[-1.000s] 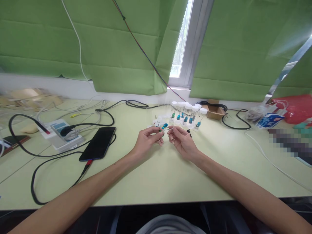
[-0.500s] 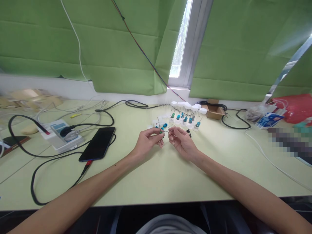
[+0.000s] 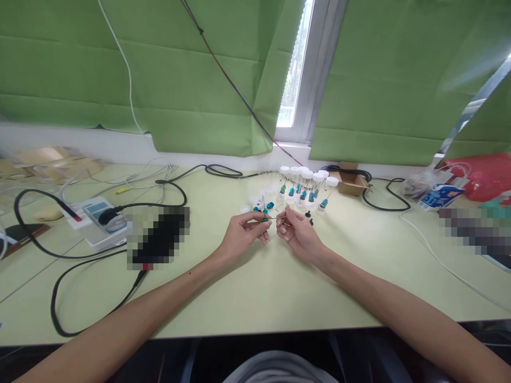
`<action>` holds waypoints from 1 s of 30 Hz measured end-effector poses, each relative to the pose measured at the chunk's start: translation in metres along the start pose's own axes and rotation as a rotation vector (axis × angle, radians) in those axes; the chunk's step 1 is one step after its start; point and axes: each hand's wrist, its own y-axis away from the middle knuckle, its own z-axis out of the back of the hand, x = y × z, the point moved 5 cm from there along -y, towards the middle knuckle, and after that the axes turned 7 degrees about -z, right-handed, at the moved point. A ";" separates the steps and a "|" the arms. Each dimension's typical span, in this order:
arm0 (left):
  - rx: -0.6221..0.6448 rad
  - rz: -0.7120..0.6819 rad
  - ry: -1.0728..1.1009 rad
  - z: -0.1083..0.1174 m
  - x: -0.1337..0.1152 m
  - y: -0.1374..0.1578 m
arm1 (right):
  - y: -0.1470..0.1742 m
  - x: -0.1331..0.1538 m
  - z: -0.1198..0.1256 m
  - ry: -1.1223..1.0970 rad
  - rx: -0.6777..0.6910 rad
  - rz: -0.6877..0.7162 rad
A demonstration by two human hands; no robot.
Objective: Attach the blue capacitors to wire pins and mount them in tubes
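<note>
My left hand (image 3: 245, 233) is closed in a pinch on a small green fitting (image 3: 265, 219), from which a thin metal rod (image 3: 263, 202) stands upright. My right hand (image 3: 300, 234) pinches a thin metal tool (image 3: 276, 217), perhaps a hex key, its far end meeting the green fitting. The exact contact is too small to make out. Just behind my fingers lie small blue fittings (image 3: 270, 205). Clear tubes with white caps (image 3: 306, 174) stand behind my right hand, with blue or green fittings and thin rods inside. Small black parts (image 3: 308, 214) lie beside that hand.
A pixelated dark phone (image 3: 162, 234) with a cable lies left, near a white power strip (image 3: 90, 221). Black cables (image 3: 223, 171) run along the back. An open cardboard box (image 3: 353, 183) stands behind the tubes. A red bag (image 3: 485, 178) lies far right on the table (image 3: 247, 303).
The thin tool in my right hand is now angled slightly differently against the green fitting. Both hands stay almost in place, with only small finger shifts.
</note>
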 end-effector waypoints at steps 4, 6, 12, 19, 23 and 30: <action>0.013 -0.010 -0.031 0.000 -0.001 0.000 | 0.000 0.000 0.000 0.000 -0.007 -0.009; 0.018 -0.018 -0.038 0.000 -0.001 0.000 | 0.000 0.000 0.000 -0.003 -0.005 -0.013; 0.021 -0.028 -0.063 0.000 -0.002 0.000 | -0.003 -0.002 0.003 -0.015 0.004 -0.023; 0.031 -0.030 -0.080 0.001 -0.004 0.001 | -0.001 -0.002 0.004 -0.017 -0.004 -0.031; 0.025 -0.032 -0.074 0.001 -0.004 0.001 | -0.002 -0.002 0.004 -0.013 -0.016 -0.023; 0.020 -0.013 -0.046 0.000 -0.006 0.000 | 0.000 0.003 0.004 0.043 -0.045 0.059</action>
